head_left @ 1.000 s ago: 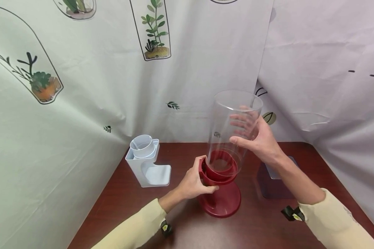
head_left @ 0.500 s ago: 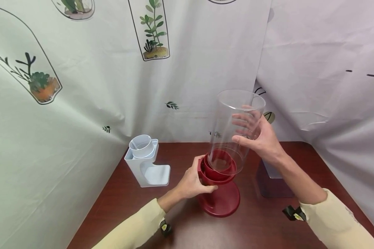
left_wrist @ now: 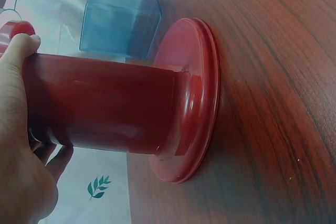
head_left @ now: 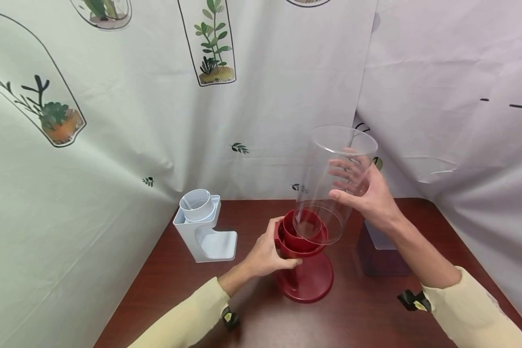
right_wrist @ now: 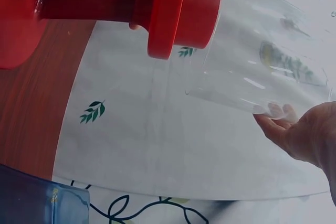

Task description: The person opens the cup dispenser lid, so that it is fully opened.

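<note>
A red stand (head_left: 305,278) with a round base and an upright column stands on the table. A red ring-shaped collar (head_left: 302,246) tops it. My left hand (head_left: 265,254) grips the stand just below the collar, fingers and thumb around the column (left_wrist: 105,103). A tall clear cylinder (head_left: 326,179), open at its upper end, leans to the right above the collar. My right hand (head_left: 371,195) holds its right side, thumb in front and fingers behind. In the right wrist view, the cylinder's lower rim (right_wrist: 197,77) is beside the collar, off-centre; I cannot tell whether they touch.
To the left stands a white holder (head_left: 204,241) with a white cup-like part (head_left: 197,205) in its top. A translucent blue box (head_left: 380,256) sits at the right, partly behind my right forearm. A printed white cloth (head_left: 261,96) hangs behind the dark red table (head_left: 252,314).
The clear cylinder and my right hand have shifted a little to the right, and its lower rim has moved off toward the collar's right side. My left hand keeps its grip on the stand.
</note>
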Demonstrator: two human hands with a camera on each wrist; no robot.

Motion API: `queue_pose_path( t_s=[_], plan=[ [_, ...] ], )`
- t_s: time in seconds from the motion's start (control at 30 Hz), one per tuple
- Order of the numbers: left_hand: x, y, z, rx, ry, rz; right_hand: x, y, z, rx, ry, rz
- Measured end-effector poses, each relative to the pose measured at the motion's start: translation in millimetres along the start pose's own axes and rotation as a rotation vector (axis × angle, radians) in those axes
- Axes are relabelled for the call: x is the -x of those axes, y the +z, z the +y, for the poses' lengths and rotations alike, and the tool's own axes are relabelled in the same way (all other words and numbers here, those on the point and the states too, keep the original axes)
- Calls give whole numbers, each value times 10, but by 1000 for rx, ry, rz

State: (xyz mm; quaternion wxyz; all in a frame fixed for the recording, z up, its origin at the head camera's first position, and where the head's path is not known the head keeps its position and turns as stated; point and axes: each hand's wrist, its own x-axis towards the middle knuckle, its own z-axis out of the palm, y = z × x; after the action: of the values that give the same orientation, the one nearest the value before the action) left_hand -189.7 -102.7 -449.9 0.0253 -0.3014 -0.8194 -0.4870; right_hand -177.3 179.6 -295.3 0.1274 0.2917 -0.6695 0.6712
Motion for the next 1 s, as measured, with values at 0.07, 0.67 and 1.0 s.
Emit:
queue_pose_path(
  t_s=[0.07,0.67,1.0],
  plan=[
    [-1,-7,-7,-1,-8,1,6,-10,-2,5,4,6],
    [-25,-111,-92,4,-19,36,70,-93,2,-67,-26,32],
    [1,-225,94,34,-31,55,119,-144,17,-90,-30,45]
  ],
)
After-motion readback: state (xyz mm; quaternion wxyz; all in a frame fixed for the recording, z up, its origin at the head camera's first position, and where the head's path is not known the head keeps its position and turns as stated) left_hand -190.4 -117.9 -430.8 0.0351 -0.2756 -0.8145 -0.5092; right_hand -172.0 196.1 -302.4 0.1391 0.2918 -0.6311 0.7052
